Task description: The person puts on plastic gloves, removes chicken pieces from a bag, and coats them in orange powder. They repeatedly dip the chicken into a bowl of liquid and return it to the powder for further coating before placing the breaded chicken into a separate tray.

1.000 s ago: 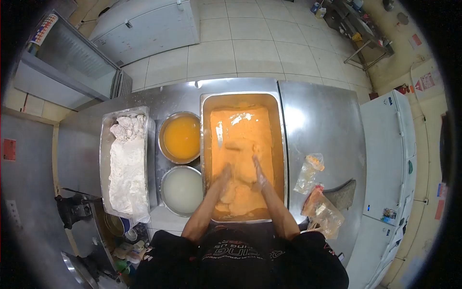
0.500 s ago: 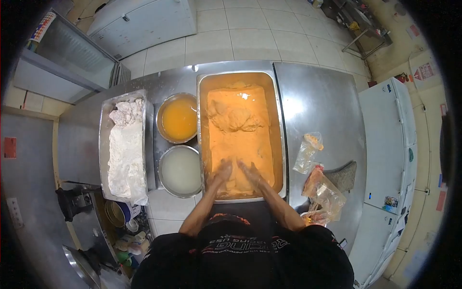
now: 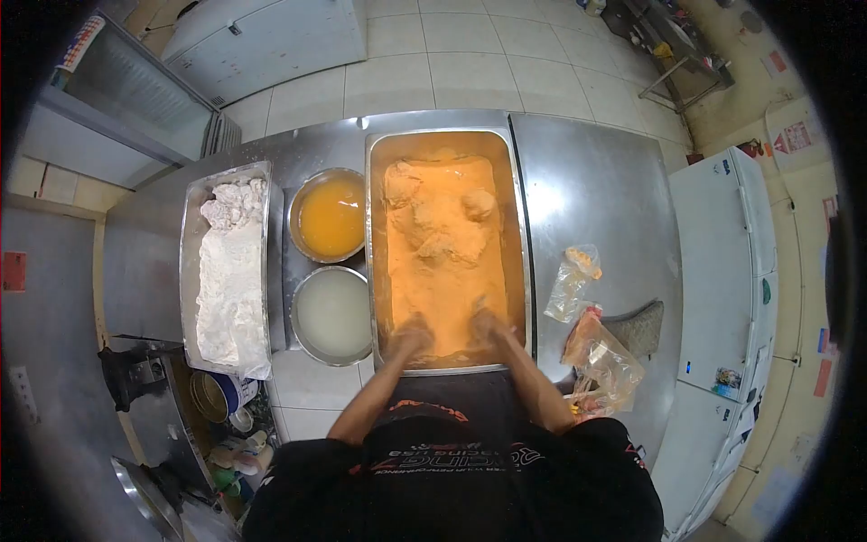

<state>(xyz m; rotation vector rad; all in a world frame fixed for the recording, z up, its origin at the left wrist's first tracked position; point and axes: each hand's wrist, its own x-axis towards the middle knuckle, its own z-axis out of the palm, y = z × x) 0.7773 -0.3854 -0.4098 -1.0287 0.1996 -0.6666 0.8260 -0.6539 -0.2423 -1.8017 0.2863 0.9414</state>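
Observation:
A deep steel pan (image 3: 519, 271) in front of me holds loose orange powder (image 3: 442, 294). Lumpy powder-coated pieces (image 3: 452, 226) lie in its far half; what is under the coating cannot be made out. My left hand (image 3: 413, 337) is at the pan's near left corner, its fingertips down in the powder. On the near right side my right hand (image 3: 488, 326) also dips into the powder, slightly blurred. The hands are apart, and the fingers of both are largely hidden, so their grip does not show.
Left of the pan stand a bowl of orange liquid (image 3: 331, 217) and a bowl of cloudy whitish liquid (image 3: 332, 316). Farther left is a tray (image 3: 187, 271) with white flour and coated lumps. Plastic bags (image 3: 605, 361) and a grey cloth-like piece (image 3: 637, 330) lie on the steel table's right.
Both hands have moved apart and slightly nearer to me. Coated lumps at the pan's far end have shifted, one now standing out on the right. The view has moved slightly.

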